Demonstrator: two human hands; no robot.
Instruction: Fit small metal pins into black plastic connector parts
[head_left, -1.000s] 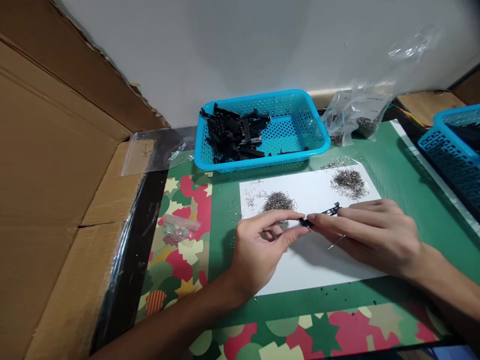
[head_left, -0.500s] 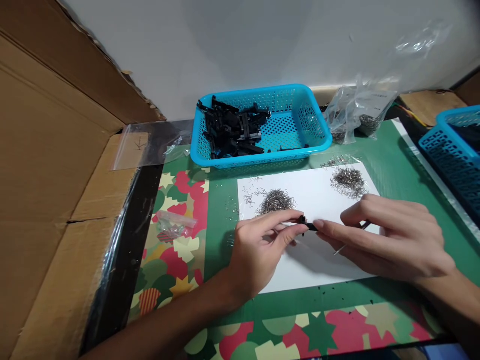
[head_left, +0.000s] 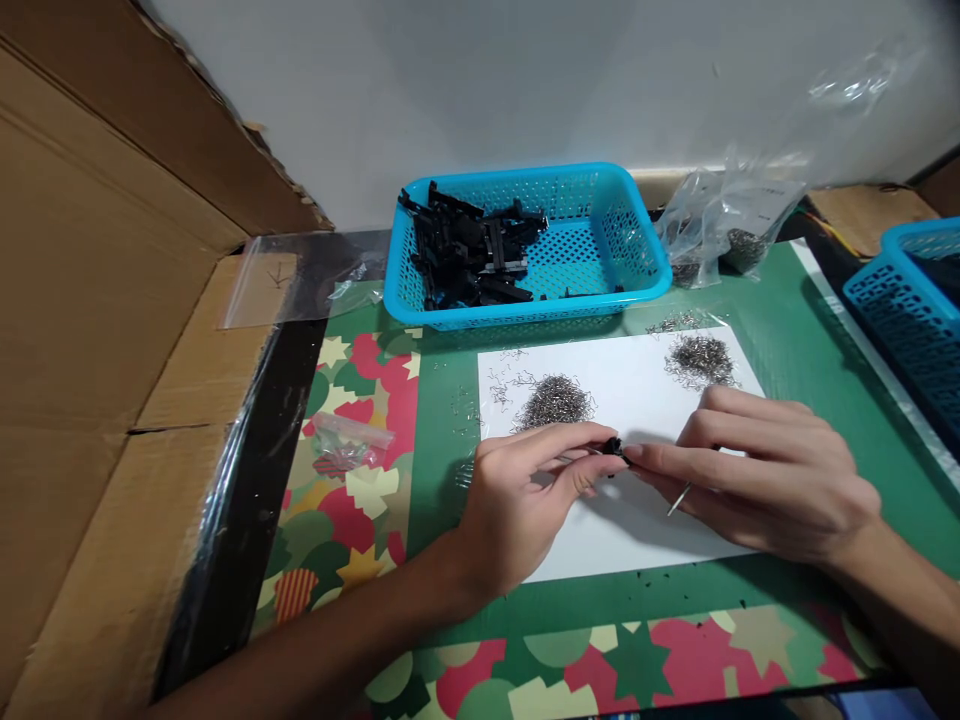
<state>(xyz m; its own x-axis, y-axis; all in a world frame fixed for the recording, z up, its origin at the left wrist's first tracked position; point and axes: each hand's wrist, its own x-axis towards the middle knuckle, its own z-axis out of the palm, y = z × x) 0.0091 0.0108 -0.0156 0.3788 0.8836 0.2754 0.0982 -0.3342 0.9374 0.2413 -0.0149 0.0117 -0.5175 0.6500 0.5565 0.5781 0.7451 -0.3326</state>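
Observation:
A small black plastic part (head_left: 613, 447) is pinched between the thumb and forefinger of my left hand (head_left: 517, 500), above the white sheet (head_left: 637, 540). My right hand (head_left: 772, 475) is closed too, its thumb and forefinger meeting the right end of that part. A thin metal tool (head_left: 679, 499) runs through the right hand's fingers, its tip sticking out below; its other end is mostly hidden. Just behind my left hand lies a heap of tiny bent metal pieces (head_left: 556, 402). A second heap of small metal pieces (head_left: 701, 358) sits beyond my right hand.
A blue basket (head_left: 525, 318) with many black plastic parts (head_left: 472, 250) stands at the back. Clear bags of metal pieces (head_left: 742, 245) lie beside it. Another blue basket (head_left: 900, 290) is at the right edge. Cardboard (head_left: 82, 330) walls the left side; a small plastic bag (head_left: 351, 440) lies nearby.
The black part has turned between my fingers, so less of its length shows. My right hand has shifted slightly left and closer to my left hand. The view has moved a little.

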